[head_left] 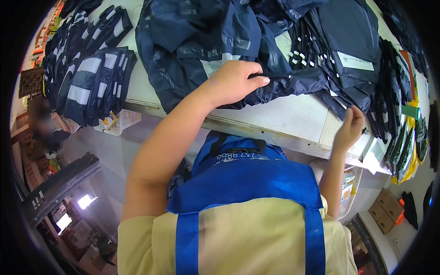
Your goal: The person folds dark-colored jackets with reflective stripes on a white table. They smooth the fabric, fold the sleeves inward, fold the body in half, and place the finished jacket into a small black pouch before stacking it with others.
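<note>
A dark navy jacket [201,32] with a mesh lining patch lies spread over the worktable [284,121]. My left hand [236,82] is closed on the jacket's near edge, thumb on top, where a black cord or narrow edge runs to the right. From there the gathered hem [302,81] stretches toward a stack of dark garments. At the table's front edge, beside that stack, my right hand [350,128] is raised with thumb and fingers pinched together. Whatever lies between those fingers, if anything, is too small to make out.
Folded dark garments with reflective patches [89,87] are piled at the left. Flat dark garments with white tags [350,32] lie at the right, more hanging beyond. White baskets [119,123] sit under the table edge. Another person [57,128] is at the far left.
</note>
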### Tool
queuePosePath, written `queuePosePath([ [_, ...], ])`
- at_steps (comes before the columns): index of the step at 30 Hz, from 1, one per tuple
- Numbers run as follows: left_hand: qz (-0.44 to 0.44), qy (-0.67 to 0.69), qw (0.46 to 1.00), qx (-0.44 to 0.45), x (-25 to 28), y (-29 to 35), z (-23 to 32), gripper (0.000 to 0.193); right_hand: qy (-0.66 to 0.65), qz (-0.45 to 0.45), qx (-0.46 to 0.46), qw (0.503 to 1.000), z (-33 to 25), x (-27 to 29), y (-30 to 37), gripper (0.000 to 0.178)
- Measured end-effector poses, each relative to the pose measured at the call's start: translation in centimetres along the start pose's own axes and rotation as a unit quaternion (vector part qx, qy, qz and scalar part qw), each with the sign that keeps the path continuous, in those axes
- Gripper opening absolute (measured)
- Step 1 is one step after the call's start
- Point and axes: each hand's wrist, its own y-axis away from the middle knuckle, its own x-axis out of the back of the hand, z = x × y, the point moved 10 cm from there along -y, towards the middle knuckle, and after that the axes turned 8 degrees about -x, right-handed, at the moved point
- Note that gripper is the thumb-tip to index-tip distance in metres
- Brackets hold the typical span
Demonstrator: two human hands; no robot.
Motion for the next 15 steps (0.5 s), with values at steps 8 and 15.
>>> queuePosePath([
  [8,-0.009,0.063,0.998,0.012,-0.6,-1.1,3.5,0.034,-0.089,-0.256,0.142,0.952,-16.1,-10.0,6.8,0.033],
  [15,-0.006,0.03,0.999,0.024,-0.3,-1.5,3.9,0.038,-0.07,-0.275,0.15,0.947,-16.3,-10.0,5.9,0.011],
])
